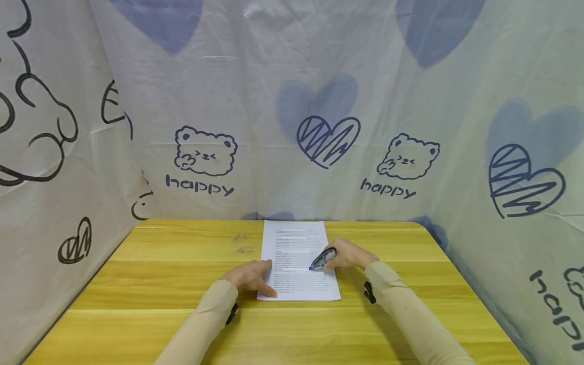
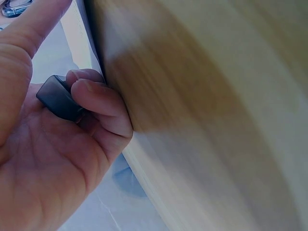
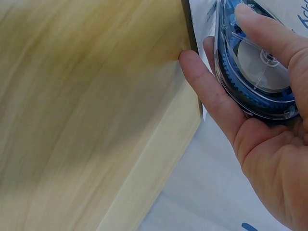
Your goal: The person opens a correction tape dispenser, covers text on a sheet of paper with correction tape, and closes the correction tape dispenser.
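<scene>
A white sheet of printed paper (image 1: 296, 281) lies on the wooden table, straight ahead. My right hand (image 1: 351, 253) grips a correction tape (image 1: 323, 258) with a clear case and blue parts, its tip down at a line of text right of the sheet's middle. In the right wrist view, the thumb lies over the case of the correction tape (image 3: 264, 62), and a white reel shows inside. My left hand (image 1: 249, 276) rests at the paper's left edge, thumb on its lower corner. The left wrist view shows that hand's curled fingers holding a small dark cap (image 2: 58, 100).
The yellow wooden table (image 1: 182, 289) extends on both sides of the sheet. Faint dark marks (image 1: 244, 249) show on it left of the paper. White cloth (image 1: 264, 167) printed with hearts and bears hangs behind the table and at both sides.
</scene>
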### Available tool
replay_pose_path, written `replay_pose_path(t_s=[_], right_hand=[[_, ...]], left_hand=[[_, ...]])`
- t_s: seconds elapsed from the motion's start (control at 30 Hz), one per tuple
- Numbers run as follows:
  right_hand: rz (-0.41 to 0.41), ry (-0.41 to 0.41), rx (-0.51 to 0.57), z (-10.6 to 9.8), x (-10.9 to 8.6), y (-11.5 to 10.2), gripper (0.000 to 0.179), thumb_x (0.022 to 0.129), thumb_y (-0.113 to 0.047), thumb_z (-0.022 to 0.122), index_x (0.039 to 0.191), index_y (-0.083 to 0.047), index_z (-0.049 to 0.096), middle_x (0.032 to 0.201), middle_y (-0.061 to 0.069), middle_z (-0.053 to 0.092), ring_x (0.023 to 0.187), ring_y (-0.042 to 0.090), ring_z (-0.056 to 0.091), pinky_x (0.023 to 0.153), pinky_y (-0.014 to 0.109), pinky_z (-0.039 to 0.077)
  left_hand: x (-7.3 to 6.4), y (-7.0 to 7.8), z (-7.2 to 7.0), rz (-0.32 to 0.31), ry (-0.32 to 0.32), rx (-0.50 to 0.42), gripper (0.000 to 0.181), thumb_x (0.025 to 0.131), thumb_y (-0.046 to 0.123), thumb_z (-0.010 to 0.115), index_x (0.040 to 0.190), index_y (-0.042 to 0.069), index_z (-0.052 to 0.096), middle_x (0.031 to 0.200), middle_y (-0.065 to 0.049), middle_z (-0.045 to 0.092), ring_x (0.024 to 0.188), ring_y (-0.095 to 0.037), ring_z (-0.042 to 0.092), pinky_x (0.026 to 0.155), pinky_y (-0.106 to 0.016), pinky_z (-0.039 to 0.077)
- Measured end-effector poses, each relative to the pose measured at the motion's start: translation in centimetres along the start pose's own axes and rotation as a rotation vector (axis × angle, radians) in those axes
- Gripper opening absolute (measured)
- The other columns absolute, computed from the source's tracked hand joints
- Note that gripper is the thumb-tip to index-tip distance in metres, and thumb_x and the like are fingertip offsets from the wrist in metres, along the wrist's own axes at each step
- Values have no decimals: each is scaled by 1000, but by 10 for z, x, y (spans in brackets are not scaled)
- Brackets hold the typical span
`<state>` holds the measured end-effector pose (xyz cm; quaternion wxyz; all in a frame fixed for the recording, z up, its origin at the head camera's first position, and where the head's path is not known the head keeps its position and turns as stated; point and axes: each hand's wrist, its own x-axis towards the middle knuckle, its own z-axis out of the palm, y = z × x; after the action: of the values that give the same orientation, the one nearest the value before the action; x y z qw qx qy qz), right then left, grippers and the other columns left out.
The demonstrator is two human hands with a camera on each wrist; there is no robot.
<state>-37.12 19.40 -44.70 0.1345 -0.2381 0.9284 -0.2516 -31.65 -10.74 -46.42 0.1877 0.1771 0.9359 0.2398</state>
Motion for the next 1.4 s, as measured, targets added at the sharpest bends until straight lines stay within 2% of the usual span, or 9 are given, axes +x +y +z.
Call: replay_pose_path(t_s=[0.27,0.57,0.77,1.0,1.4], right_hand=[[-13,-2,-5,-1,-3,2,14,79,-10,81,93,-10,77,82,-1,73,59,9,57,54,24,50],[18,-3,25,-2,-5,3,15,80,-9,80,93,-11,76,82,-1,71,61,11,56,55,24,49],[1,-1,6,-2,-6,3,16,79,-10,81,95,-12,76,85,-2,72,65,11,59,58,24,51],[21,-5,4,-2,-7,4,18,80,-11,81,98,-13,76,88,-3,72,68,11,59,60,24,51],[5,30,48,-3,-7,13,19,79,-13,82,95,-11,75,83,-2,71,64,11,60,58,26,53]], left_hand=[[1,-1,1,1,-4,7,99,77,34,84,151,-3,31,155,-21,36,144,-35,34,119,-48,28],[2,-1,1,-1,-3,-3,98,77,34,84,151,-3,31,155,-21,35,144,-36,33,119,-49,27],[0,1,2,-7,-5,-4,98,77,34,84,151,-3,31,155,-20,36,144,-35,34,119,-48,28],[0,1,2,-6,-6,2,97,77,34,84,151,-3,31,155,-20,36,144,-35,34,119,-48,27],[0,0,1,-4,0,1,98,76,34,85,150,-2,32,155,-20,37,143,-36,34,119,-49,28]])
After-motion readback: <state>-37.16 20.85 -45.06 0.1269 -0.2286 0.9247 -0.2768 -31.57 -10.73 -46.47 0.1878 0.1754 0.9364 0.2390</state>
